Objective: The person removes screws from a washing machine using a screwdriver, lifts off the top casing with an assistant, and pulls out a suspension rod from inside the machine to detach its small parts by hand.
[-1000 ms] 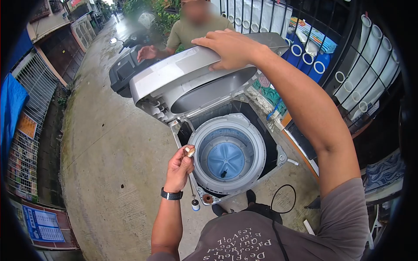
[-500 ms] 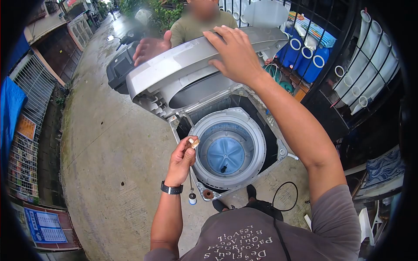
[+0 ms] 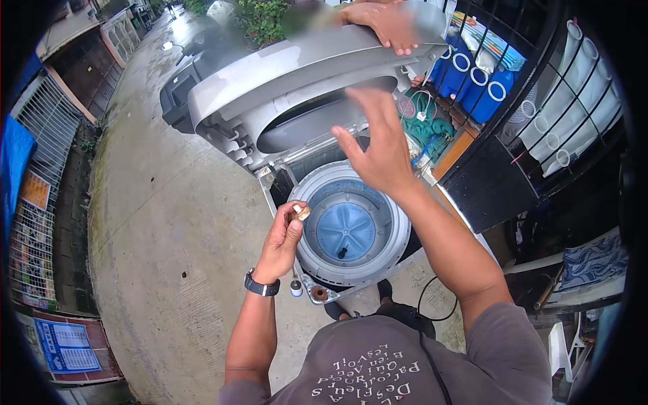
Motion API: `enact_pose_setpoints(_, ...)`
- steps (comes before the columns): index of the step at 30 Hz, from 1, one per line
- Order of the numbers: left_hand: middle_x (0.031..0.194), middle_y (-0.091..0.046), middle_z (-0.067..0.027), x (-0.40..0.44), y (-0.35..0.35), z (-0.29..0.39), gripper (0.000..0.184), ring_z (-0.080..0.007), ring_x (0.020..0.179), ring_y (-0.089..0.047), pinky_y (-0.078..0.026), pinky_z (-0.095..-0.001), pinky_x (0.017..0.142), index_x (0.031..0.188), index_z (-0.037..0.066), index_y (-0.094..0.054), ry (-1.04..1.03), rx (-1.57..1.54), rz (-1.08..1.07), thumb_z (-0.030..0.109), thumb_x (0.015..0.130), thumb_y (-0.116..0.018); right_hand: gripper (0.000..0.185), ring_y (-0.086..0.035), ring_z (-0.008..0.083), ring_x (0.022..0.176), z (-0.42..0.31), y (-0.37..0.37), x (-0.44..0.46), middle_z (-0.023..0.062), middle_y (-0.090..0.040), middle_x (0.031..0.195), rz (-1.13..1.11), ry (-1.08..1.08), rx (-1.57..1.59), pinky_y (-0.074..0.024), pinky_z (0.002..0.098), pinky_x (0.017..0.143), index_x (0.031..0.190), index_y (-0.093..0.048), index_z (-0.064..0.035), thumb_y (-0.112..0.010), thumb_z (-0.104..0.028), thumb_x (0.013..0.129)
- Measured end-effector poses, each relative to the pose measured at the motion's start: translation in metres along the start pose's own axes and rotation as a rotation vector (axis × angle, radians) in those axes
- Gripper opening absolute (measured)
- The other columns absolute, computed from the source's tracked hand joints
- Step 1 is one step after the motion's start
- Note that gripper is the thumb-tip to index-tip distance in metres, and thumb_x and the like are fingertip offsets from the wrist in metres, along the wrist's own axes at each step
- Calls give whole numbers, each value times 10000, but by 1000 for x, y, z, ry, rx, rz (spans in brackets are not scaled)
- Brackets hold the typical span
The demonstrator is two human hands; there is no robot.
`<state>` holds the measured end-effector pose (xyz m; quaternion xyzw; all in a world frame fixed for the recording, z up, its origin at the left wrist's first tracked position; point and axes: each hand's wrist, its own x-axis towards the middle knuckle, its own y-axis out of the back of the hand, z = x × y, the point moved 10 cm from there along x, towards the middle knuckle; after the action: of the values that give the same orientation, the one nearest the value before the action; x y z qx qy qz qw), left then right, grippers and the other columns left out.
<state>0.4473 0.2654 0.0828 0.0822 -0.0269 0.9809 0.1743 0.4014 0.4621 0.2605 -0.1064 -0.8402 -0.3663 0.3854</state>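
My left hand (image 3: 282, 237) pinches a small white and brown part (image 3: 302, 212) beside the washing machine's tub ring (image 3: 308, 262). A rod with a white and blue end (image 3: 296, 288) hangs just below that hand. With its fingers apart, my right hand (image 3: 381, 152) is raised over the tub's far side and touches nothing visible. Behind it the grey top cover (image 3: 236, 88) stands tilted up. A co-worker's hand (image 3: 395, 30) rests on the cover's upper right edge. Inside the tub, a small black piece (image 3: 343, 252) lies on the blue pulsator (image 3: 345, 229).
Wet concrete (image 3: 162, 223) stretches along the left. Blue containers (image 3: 482, 98), green hose or cloth (image 3: 432, 128) and a black metal gate (image 3: 489, 182) are at the right. A black cable (image 3: 432, 317) loops near my feet. A motorbike box (image 3: 175, 94) stands behind the cover.
My right hand has let go of the cover and come down toward the tub. The co-worker's hand is now on the cover's right side. My left hand still holds the small part.
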Motion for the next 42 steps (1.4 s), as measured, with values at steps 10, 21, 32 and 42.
enact_pose_setpoints(10, 1214, -599, -131, -14, -63, -4, 384, -219, 1105, -612, -489, -350, 956, 1412, 19, -408, 21, 271, -237, 219, 1090, -469, 443, -671, 169, 997, 12, -90, -201, 119, -645, 1165, -252, -873, 1231, -565, 303, 795, 1357, -485, -32, -690, -87, 969)
enact_pose_setpoints(21, 1204, -586, -247, -16, -81, 23, 523, -390, 1102, -589, -455, -441, 966, 1496, 19, -405, -24, 345, -271, 340, 1105, -275, 342, -649, 178, 1011, 26, -40, -202, 99, -644, 1143, -224, -874, 1259, -533, 323, 832, 1286, -526, -35, -665, -73, 976)
enact_pose_setpoints(32, 772, -524, 46, 0, -82, 38, 252, -36, 630, -413, -344, -215, 559, 1030, 65, -578, 37, -159, -157, 316, 1057, -575, 301, -639, 113, 1040, 2, 8, -134, 128, -652, 1231, -278, -483, 990, -525, 294, 906, 1184, -503, -12, -651, 42, 927)
enact_pose_setpoints(42, 832, -590, 24, 15, -100, 46, 273, -42, 686, -473, -397, -205, 615, 1088, 52, -643, -18, -139, -188, 318, 1047, -595, 321, -593, 125, 718, -4, 38, -95, 47, -682, 970, -337, -276, 395, -487, 273, 648, 1124, -664, -49, -751, -9, 817)
